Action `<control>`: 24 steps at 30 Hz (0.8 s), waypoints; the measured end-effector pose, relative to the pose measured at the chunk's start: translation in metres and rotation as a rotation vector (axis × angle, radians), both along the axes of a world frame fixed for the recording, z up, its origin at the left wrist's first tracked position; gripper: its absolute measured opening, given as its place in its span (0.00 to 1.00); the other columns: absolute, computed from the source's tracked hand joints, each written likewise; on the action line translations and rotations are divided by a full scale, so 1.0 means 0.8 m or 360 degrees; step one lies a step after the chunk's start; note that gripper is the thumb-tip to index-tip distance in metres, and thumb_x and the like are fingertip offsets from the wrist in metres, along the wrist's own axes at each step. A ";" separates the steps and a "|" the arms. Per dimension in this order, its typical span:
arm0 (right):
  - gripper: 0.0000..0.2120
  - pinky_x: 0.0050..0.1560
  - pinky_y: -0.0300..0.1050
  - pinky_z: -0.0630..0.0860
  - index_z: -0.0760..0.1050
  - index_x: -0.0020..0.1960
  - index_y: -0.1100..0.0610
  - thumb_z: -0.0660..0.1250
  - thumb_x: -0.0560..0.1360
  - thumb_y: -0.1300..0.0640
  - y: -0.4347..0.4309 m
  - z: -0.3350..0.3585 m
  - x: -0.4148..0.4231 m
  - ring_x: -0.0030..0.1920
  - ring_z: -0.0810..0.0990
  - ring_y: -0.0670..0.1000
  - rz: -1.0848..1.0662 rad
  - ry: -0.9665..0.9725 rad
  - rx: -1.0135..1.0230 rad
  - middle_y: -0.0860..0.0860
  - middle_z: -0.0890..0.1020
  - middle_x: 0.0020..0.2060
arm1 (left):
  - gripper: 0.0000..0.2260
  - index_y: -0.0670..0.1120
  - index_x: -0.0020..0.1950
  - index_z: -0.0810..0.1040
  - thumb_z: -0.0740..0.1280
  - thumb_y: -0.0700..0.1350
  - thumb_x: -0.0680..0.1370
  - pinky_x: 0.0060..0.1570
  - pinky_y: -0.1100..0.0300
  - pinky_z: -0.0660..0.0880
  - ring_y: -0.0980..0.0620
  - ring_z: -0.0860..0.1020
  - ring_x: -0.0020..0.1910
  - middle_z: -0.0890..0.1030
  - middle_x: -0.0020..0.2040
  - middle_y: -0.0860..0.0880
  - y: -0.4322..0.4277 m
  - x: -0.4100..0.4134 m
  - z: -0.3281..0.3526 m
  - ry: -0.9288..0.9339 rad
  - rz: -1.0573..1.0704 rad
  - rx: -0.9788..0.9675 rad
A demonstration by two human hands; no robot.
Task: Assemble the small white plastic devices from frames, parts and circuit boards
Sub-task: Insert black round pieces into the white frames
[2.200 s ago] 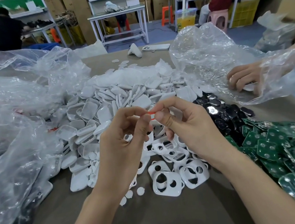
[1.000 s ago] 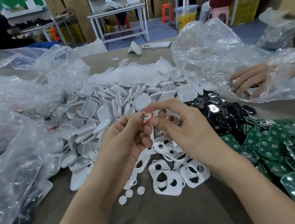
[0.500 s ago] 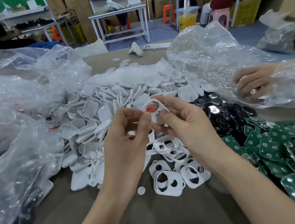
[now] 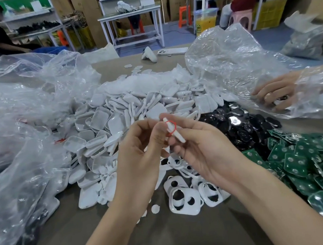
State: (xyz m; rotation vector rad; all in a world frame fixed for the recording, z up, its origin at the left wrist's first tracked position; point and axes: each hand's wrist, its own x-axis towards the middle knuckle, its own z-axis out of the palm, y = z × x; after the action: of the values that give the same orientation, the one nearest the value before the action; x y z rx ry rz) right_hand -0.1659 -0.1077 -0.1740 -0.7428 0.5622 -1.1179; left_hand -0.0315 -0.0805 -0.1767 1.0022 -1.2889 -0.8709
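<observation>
Fig.: R hand [image 4: 206, 149] pinches thin white plastic frame [image 4: 176, 133] edge-on, just in front of heap of white plastic shells [image 4: 102, 120], prob. to expose its opening; L hand [image 4: 140, 158] pinches small red ring [image 4: 171, 128] against frame, apparently seating it; green circuit boards [image 4: 293, 164] lie right of heap

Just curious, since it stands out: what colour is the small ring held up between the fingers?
Red; the ring shows best in the head view.
</observation>
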 end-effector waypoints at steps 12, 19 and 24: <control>0.17 0.43 0.38 0.79 0.76 0.63 0.47 0.58 0.79 0.44 0.008 -0.009 0.000 0.42 0.83 0.44 -0.0222 0.0845 -0.0798 0.44 0.84 0.42 | 0.11 0.48 0.50 0.79 0.67 0.55 0.79 0.45 0.60 0.81 0.49 0.84 0.43 0.85 0.43 0.48 0.001 -0.004 -0.002 0.0052 0.0104 0.0012; 0.19 0.29 0.42 0.75 0.79 0.58 0.53 0.55 0.83 0.43 0.011 -0.004 -0.004 0.32 0.83 0.51 -0.0457 0.0854 -0.0602 0.52 0.86 0.44 | 0.07 0.51 0.49 0.78 0.66 0.53 0.81 0.44 0.62 0.78 0.57 0.81 0.41 0.84 0.43 0.56 0.002 -0.007 -0.004 -0.0124 0.0194 -0.0067; 0.16 0.35 0.45 0.81 0.73 0.63 0.55 0.53 0.85 0.49 0.015 0.002 -0.001 0.35 0.86 0.54 -0.0204 0.0653 -0.0490 0.52 0.84 0.46 | 0.06 0.54 0.46 0.78 0.68 0.55 0.79 0.42 0.71 0.73 0.62 0.78 0.40 0.82 0.42 0.57 0.002 -0.006 -0.006 -0.0179 0.0288 -0.0066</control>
State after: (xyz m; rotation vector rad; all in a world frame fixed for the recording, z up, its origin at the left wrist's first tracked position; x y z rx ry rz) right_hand -0.1665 -0.0956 -0.1724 -1.2334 0.8006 -1.1917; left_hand -0.0362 -0.0793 -0.1812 1.1292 -1.2830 -0.6550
